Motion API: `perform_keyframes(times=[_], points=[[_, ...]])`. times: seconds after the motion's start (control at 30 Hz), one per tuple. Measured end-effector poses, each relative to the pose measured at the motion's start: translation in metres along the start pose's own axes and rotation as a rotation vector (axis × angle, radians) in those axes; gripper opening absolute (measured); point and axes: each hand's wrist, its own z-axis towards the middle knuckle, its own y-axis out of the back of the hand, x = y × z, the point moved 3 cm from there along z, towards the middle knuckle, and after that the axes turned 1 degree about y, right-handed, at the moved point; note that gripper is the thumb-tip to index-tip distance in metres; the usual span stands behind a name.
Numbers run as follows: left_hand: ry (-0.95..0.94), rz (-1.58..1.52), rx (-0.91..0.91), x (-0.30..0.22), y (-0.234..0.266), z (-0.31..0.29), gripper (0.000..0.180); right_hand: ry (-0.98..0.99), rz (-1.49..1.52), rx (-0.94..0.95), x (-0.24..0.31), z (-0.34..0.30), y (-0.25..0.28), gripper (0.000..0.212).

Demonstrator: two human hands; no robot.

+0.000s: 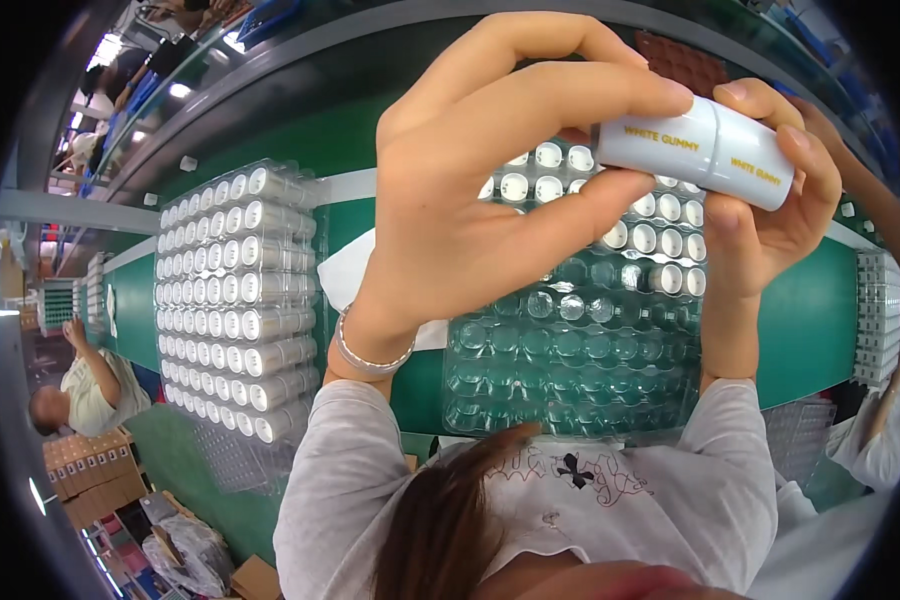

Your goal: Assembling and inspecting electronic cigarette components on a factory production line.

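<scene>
A glossy white cylindrical tube [660, 150] with gold lettering and a seam around its middle is held up close, tilted down to the right. My left hand [470, 200] pinches its left end between thumb and fingers, and a band circles that wrist. The right end sits in my right hand [775, 235], its fingers curled around the tube. Below both hands lies a clear plastic tray [570, 385] with round pockets. White tubes [615, 236] stand in the far and right pockets, partly hidden by my left hand. The nearer pockets hold nothing.
Tall stacked clear trays [235, 320] full of white tubes stand at the left on the green bench [355, 215]. Another stack [875, 320] is at the far right. Co-workers sit on both sides. Cardboard boxes [95, 475] lie lower left. A conveyor rail runs along the back.
</scene>
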Motion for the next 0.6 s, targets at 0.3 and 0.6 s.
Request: perform_keyframes(times=[0.3, 0.6], points=[[0.254, 0.014, 0.005, -0.008, -0.002, 0.002, 0.045, -0.042, -0.542, 0.629, 0.029, 0.02, -0.013, 0.083], [-0.174, 0.214, 0.111, -0.003, 0.009, 0.002, 0.055, -0.193, -0.065, 0.115, 0.002, 0.019, 0.014, 0.054]])
